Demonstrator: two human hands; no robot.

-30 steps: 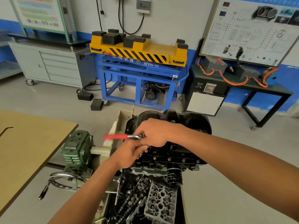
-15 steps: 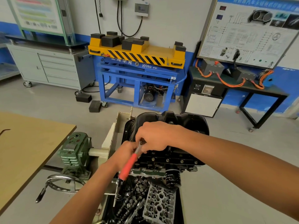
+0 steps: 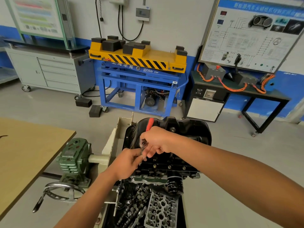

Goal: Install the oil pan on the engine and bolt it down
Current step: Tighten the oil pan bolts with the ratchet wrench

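The black oil pan (image 3: 189, 129) sits on top of the upturned engine (image 3: 167, 167), with a row of bolts along its near flange. My right hand (image 3: 158, 140) grips a ratchet at the pan's left front edge. Its red handle (image 3: 150, 123) sticks up and away from me, and its metal head (image 3: 143, 143) shows just left of my knuckles. My left hand (image 3: 126, 163) reaches in from below and pinches the socket under the ratchet head. The bolt under the socket is hidden by my fingers.
A green gearbox (image 3: 72, 158) with a steel handwheel (image 3: 60, 191) stands left of the engine. A wooden table (image 3: 24, 153) is farther left. Below the engine lie an oil filter (image 3: 175, 185), a cylinder head (image 3: 162, 211) and several loose parts. A blue-and-yellow lift table (image 3: 139, 63) stands behind.
The red handle swung from pointing left, round toward me, to pointing up and away. My left hand left the handle and moved to the socket; my right hand now holds the ratchet.
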